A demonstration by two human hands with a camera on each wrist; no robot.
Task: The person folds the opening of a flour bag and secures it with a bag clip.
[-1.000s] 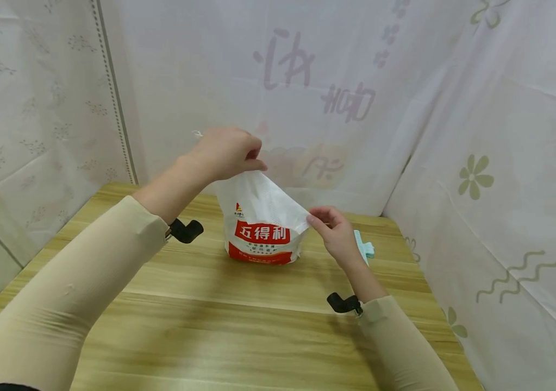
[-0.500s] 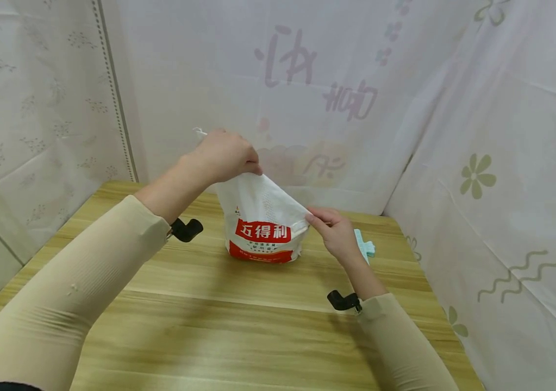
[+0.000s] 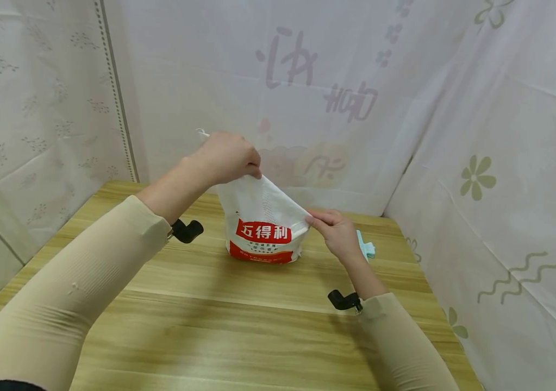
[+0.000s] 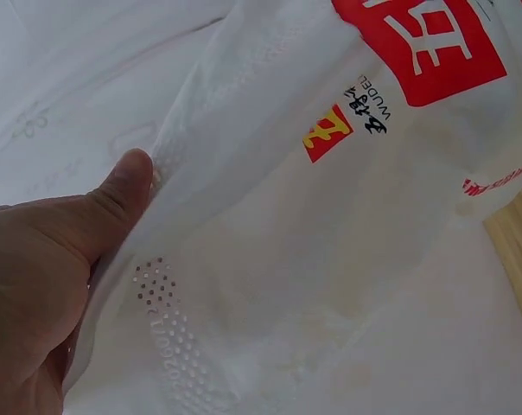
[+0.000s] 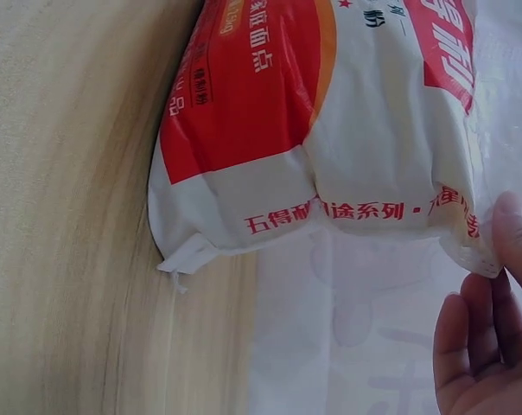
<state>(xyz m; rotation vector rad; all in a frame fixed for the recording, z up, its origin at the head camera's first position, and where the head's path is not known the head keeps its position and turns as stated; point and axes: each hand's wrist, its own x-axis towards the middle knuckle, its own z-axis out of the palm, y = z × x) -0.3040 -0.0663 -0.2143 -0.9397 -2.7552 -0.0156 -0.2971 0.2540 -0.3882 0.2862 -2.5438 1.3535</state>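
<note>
A white and red printed bag [image 3: 263, 244], partly filled at the bottom, stands on the wooden table. Its loose upper part is drawn up to the left. My left hand [image 3: 229, 156] grips the raised top edge; in the left wrist view the thumb [image 4: 130, 177] lies along that edge, while the other fingers are mostly hidden behind the plastic. My right hand [image 3: 338, 234] pinches the bag's right upper corner between thumb and fingers, as the right wrist view also shows at the bag's corner [image 5: 477, 255]. A loose white thread [image 3: 200, 131] sticks out at the bag's far top end.
On the table [image 3: 199, 326], a pale turquoise clip-like item [image 3: 367, 248] lies just right of my right hand, partly hidden by it. Patterned white curtains [image 3: 307, 141] hang behind the table and along both sides.
The raised top edge sinks slightly with my left hand, and the bag's upper front folds down a little over the small logo. My right hand keeps its pinch, almost still.
</note>
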